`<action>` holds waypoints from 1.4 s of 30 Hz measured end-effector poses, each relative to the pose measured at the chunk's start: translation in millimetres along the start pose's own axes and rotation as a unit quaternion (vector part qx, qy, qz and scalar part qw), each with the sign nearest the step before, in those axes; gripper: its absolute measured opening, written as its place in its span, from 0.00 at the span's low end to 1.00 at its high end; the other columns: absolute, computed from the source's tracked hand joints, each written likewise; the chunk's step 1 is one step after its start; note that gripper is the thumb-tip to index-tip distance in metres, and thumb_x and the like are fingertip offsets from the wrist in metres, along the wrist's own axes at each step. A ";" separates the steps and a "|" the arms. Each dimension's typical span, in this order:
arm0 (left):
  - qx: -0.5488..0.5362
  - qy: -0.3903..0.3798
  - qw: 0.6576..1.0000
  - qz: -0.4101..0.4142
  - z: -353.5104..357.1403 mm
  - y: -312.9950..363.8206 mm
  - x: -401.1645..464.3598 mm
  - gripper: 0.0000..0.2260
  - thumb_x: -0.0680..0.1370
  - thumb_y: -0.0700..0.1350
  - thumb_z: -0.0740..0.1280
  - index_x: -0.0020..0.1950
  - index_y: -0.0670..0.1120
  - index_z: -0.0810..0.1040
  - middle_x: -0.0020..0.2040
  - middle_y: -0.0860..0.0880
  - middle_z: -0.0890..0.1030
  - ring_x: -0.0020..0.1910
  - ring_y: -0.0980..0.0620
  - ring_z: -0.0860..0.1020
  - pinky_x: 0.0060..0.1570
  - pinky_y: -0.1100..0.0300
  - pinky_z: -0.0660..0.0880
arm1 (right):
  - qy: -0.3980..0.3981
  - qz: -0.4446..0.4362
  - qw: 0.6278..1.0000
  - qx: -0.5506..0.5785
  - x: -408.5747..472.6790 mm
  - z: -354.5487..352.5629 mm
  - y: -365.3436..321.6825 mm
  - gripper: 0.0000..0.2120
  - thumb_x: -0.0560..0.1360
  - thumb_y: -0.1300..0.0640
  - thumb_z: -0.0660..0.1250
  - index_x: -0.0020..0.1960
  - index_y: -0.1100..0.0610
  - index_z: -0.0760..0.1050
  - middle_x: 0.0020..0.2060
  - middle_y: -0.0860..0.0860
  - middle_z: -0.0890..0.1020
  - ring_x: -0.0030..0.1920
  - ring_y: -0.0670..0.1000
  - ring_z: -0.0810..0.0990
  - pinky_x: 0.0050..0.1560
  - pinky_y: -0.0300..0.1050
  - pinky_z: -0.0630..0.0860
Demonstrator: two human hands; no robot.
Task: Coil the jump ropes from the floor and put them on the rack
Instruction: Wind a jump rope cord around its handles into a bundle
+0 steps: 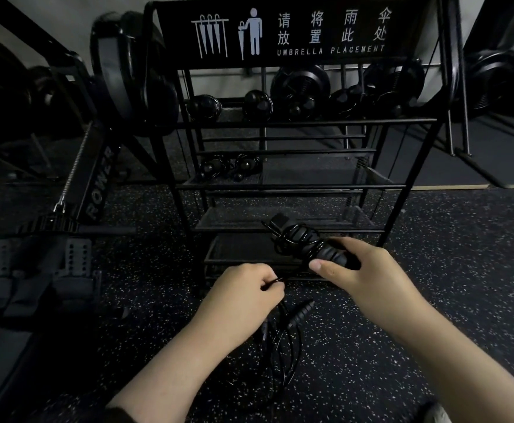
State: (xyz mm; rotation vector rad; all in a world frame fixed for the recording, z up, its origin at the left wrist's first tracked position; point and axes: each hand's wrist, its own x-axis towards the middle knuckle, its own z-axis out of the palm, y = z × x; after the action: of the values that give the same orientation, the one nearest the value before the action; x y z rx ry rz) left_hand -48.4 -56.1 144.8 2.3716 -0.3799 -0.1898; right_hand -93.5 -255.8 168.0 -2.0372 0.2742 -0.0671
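A dark rubber floor flecked with pale specks (432, 270) spreads under us in a dim gym, with a black rowing machine (97, 184) at left. Ahead stands a black metal rack with wire shelves (280, 186) under an "UMBRELLA PLACEMENT" sign. Our right hand (359, 270) reaches forward, fingers closed around the ribbed black handles of a jump rope (307, 242), already wound with cord, held just before the lowest shelf. Our left hand (246, 288) is curled into a fist, pinching the thin black cord (283, 340), whose loose loops trail down to the floor between our forearms.
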 end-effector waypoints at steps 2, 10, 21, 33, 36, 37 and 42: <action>0.038 -0.002 0.999 0.011 -2.7 1.5 -3.0 0.10 0.79 0.53 0.67 0.41 0.51 0.80 0.27 0.53 0.76 0.25 0.57 0.70 0.31 0.57 0.69 | -0.007 0.001 1.000 -0.028 -0.8 1.0 0.6 0.39 0.72 0.39 0.73 0.78 0.49 0.66 0.42 0.44 0.83 0.18 0.45 0.62 0.19 0.38 0.62; 0.129 -0.030 0.991 0.038 -13.7 10.4 4.7 0.04 0.78 0.49 0.67 0.49 0.54 0.82 0.36 0.54 0.81 0.32 0.58 0.77 0.32 0.62 0.73 | -0.020 -0.020 0.991 -0.129 0.2 7.4 -3.3 0.26 0.74 0.42 0.74 0.70 0.42 0.74 0.40 0.43 0.83 0.22 0.35 0.73 0.21 0.30 0.64; 0.140 -0.096 0.984 0.050 -28.6 9.9 5.8 0.07 0.78 0.53 0.67 0.43 0.52 0.80 0.33 0.53 0.77 0.33 0.54 0.75 0.36 0.56 0.74 | -0.047 -0.036 0.961 -0.269 10.6 13.1 6.8 0.28 0.73 0.41 0.75 0.71 0.42 0.74 0.52 0.42 0.81 0.50 0.45 0.78 0.46 0.36 0.70; 0.182 -0.104 0.966 0.152 -45.0 -8.3 7.4 0.09 0.84 0.55 0.62 0.59 0.57 0.81 0.49 0.61 0.77 0.50 0.61 0.76 0.56 0.56 0.75 | -0.147 -0.037 0.944 -0.293 14.3 6.9 7.8 0.11 0.73 0.43 0.75 0.54 0.38 0.79 0.38 0.44 0.83 0.34 0.42 0.80 0.33 0.39 0.75; 0.166 -0.095 0.971 0.140 -43.9 -5.9 5.9 0.09 0.83 0.56 0.63 0.57 0.57 0.81 0.49 0.61 0.79 0.50 0.61 0.77 0.55 0.55 0.75 | -0.108 -0.041 0.956 -0.271 14.3 9.4 9.8 0.17 0.74 0.43 0.75 0.61 0.35 0.76 0.46 0.42 0.83 0.34 0.39 0.78 0.30 0.32 0.71; 0.156 -0.095 0.975 0.128 -42.9 -4.9 5.2 0.09 0.83 0.56 0.63 0.56 0.57 0.81 0.49 0.60 0.80 0.50 0.60 0.78 0.55 0.54 0.76 | -0.084 -0.049 0.961 -0.260 15.1 9.7 11.6 0.20 0.75 0.43 0.74 0.65 0.35 0.74 0.52 0.41 0.83 0.38 0.38 0.79 0.34 0.30 0.71; 0.108 -0.112 0.986 0.064 -32.0 -4.7 4.9 0.09 0.81 0.60 0.64 0.51 0.58 0.80 0.40 0.56 0.83 0.41 0.56 0.81 0.45 0.52 0.80 | 0.022 -0.029 0.982 -0.188 18.7 4.8 13.1 0.35 0.74 0.38 0.72 0.78 0.43 0.66 0.66 0.45 0.78 0.52 0.47 0.76 0.45 0.40 0.72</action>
State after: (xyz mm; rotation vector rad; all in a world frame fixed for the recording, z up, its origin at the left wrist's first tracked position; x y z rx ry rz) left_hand -35.0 -34.0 165.0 2.5350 -0.6898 -0.3744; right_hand -76.7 -261.5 152.9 -2.4214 0.2713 -0.1036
